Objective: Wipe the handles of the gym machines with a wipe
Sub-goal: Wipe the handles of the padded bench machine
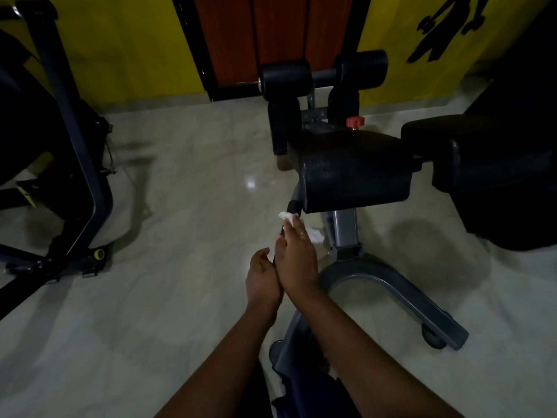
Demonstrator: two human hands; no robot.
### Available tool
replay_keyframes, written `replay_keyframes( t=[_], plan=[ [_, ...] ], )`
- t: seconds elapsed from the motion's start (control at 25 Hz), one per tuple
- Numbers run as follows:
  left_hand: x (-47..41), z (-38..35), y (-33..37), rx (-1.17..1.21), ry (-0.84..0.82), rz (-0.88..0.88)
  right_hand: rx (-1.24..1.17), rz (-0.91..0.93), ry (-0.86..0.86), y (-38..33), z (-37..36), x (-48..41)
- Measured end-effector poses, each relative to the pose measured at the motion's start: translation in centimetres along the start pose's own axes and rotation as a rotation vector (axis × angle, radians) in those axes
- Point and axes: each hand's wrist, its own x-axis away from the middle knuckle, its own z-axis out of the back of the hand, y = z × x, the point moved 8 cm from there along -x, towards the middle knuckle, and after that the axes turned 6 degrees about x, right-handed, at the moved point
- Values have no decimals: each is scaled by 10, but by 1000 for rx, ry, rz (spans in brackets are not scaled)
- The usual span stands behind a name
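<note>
A black handle juts out below the left side of the bench's black seat pad. My right hand lies along the handle with a white wipe wrapped under its fingers; more of the wipe shows at the hand's right side. My left hand grips the lower part of the same bar, just left of my right wrist. Most of the handle is hidden under both hands.
The bench's grey curved base spreads to the right on the pale tiled floor. Black roller pads stand at the far end near a brown door. Another machine's dark frame fills the left side. A second black pad sits at right.
</note>
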Motion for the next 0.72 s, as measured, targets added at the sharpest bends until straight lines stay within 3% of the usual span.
replay_keyframes(
  t=[0.12, 0.24, 0.44, 0.6, 0.72],
  plan=[
    [6, 0, 7, 41, -22, 13, 490, 137, -201, -10, -15, -24],
    [10, -1, 8, 58, -46, 66, 871, 153, -320, -11, -35, -56],
    [-2, -1, -7, 24, -166, 147, 846, -78, -280, -7, -36, -98],
    [-17, 22, -8, 63, -385, 253, 920, -99, -248, -6, -41, -106],
    [-57, 53, 8, -19, -454, 236, 986, -104, -268, -9, -51, -88]
  ],
)
